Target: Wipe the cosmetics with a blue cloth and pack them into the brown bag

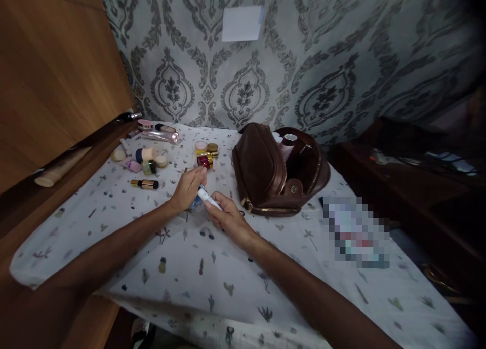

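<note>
A slim white tube [208,197] with small dark marks is gripped in my right hand [230,220], thumb lying along it. The tube's far end, with a bit of blue, reaches my left hand [189,189]. The left fingers are curled closed there, and what they hold is hidden. Something blue [196,203] shows below the tube, partly covered by the hands. Just beyond the left hand lie a red bottle with a gold cap [205,161] and small round jars [201,147]. To the right of my hands is an unzipped brown cosmetic bag [256,169] with a pinkish bottle [288,145] inside.
Several cosmetics, including a black-and-gold tube [145,184], a dark green jar [149,167] and a shiny pink tube [163,136], lie at the left on the patterned cloth [228,288]. A pixelated object [357,232] lies right. A wooden cabinet [56,70] borders the left.
</note>
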`<state>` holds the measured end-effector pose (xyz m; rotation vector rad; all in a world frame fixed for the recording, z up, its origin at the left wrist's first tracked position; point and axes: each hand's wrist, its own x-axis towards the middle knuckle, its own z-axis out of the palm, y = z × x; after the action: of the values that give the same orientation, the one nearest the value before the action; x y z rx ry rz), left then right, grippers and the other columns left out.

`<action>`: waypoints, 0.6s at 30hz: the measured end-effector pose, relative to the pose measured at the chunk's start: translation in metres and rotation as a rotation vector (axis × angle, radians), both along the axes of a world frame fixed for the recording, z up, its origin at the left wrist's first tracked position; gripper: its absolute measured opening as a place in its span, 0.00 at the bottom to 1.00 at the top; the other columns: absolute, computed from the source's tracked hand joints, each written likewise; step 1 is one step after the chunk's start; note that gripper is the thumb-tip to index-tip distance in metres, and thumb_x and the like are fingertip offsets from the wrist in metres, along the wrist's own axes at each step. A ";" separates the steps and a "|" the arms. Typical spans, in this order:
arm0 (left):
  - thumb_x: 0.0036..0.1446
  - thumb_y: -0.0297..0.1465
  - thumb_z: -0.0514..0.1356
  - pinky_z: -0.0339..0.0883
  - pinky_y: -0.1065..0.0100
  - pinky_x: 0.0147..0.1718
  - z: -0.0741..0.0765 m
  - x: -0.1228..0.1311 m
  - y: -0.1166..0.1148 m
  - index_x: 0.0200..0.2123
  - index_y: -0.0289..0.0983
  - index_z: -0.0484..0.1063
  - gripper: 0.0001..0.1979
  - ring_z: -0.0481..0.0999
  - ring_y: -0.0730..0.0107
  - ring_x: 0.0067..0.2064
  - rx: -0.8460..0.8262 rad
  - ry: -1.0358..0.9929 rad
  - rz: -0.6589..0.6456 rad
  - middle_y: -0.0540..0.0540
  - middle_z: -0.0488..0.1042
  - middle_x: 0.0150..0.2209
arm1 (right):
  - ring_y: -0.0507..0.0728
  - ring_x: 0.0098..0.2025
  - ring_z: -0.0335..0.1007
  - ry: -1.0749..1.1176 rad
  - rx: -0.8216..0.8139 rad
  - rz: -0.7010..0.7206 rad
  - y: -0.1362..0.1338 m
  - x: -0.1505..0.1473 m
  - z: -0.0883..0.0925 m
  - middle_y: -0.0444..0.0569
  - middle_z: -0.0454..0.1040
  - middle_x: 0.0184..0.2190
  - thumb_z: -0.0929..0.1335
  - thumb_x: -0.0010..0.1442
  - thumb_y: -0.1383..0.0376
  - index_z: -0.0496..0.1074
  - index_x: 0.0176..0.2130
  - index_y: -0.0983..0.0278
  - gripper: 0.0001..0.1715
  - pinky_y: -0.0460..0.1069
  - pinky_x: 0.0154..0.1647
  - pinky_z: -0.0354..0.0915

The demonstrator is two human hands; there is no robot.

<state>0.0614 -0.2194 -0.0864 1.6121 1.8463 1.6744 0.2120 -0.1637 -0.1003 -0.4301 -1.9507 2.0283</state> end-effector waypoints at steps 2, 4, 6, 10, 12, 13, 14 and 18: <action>0.67 0.50 0.44 0.59 0.67 0.30 0.002 0.000 -0.002 0.23 0.39 0.61 0.27 0.63 0.70 0.27 -0.004 -0.001 -0.005 0.51 0.62 0.22 | 0.48 0.17 0.43 -0.004 -0.074 0.009 -0.001 -0.001 -0.001 0.33 0.53 0.17 0.68 0.53 0.41 0.58 0.32 0.58 0.27 0.44 0.18 0.44; 0.66 0.52 0.44 0.60 0.67 0.31 0.003 -0.001 -0.001 0.24 0.39 0.61 0.27 0.64 0.70 0.28 -0.024 -0.014 0.017 0.51 0.62 0.23 | 0.48 0.17 0.43 -0.005 -0.055 -0.031 0.000 -0.001 -0.003 0.34 0.54 0.16 0.68 0.55 0.41 0.60 0.31 0.58 0.26 0.45 0.17 0.43; 0.65 0.54 0.46 0.62 0.67 0.34 0.001 -0.001 0.001 0.26 0.39 0.63 0.27 0.66 0.69 0.31 -0.032 -0.077 0.073 0.50 0.65 0.25 | 0.48 0.17 0.45 0.010 -0.034 -0.104 0.003 -0.002 -0.006 0.36 0.56 0.17 0.66 0.57 0.41 0.61 0.30 0.59 0.25 0.45 0.17 0.43; 0.63 0.53 0.51 0.68 0.67 0.37 -0.006 0.002 0.011 0.36 0.38 0.70 0.24 0.72 0.67 0.36 0.005 -0.609 0.098 0.48 0.72 0.33 | 0.50 0.20 0.54 0.107 -0.066 -0.233 0.009 -0.003 -0.010 0.40 0.64 0.21 0.65 0.60 0.43 0.66 0.35 0.59 0.22 0.46 0.19 0.51; 0.61 0.47 0.57 0.70 0.67 0.36 -0.007 0.005 0.014 0.39 0.37 0.71 0.18 0.74 0.67 0.36 0.026 -0.925 -0.032 0.48 0.74 0.34 | 0.51 0.23 0.59 0.145 -0.072 -0.279 0.011 -0.004 -0.011 0.41 0.66 0.23 0.66 0.59 0.45 0.67 0.38 0.60 0.21 0.46 0.22 0.56; 0.58 0.43 0.61 0.70 0.67 0.36 -0.007 0.006 0.014 0.41 0.37 0.71 0.16 0.75 0.67 0.37 0.031 -1.022 -0.112 0.48 0.75 0.35 | 0.52 0.24 0.61 0.161 -0.076 -0.299 0.012 -0.005 -0.012 0.41 0.67 0.23 0.67 0.59 0.45 0.67 0.40 0.60 0.22 0.46 0.24 0.58; 0.54 0.38 0.64 0.70 0.68 0.36 -0.007 0.008 0.013 0.42 0.36 0.72 0.15 0.75 0.66 0.38 0.030 -1.073 -0.182 0.48 0.76 0.37 | 0.52 0.25 0.62 0.178 -0.078 -0.314 0.013 -0.005 -0.013 0.41 0.68 0.24 0.67 0.59 0.45 0.67 0.41 0.60 0.22 0.46 0.25 0.60; 0.41 0.26 0.71 0.70 0.70 0.39 -0.010 0.012 0.009 0.44 0.34 0.74 0.23 0.77 0.66 0.40 -0.047 -1.040 -0.324 0.46 0.78 0.39 | 0.52 0.27 0.65 0.236 -0.061 -0.337 0.017 -0.007 -0.018 0.41 0.69 0.28 0.70 0.56 0.46 0.69 0.42 0.59 0.24 0.45 0.25 0.63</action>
<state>0.0729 -0.2102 -0.0963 0.6785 1.0161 1.7594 0.2045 -0.1471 -0.1184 -0.4733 -1.5631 1.8328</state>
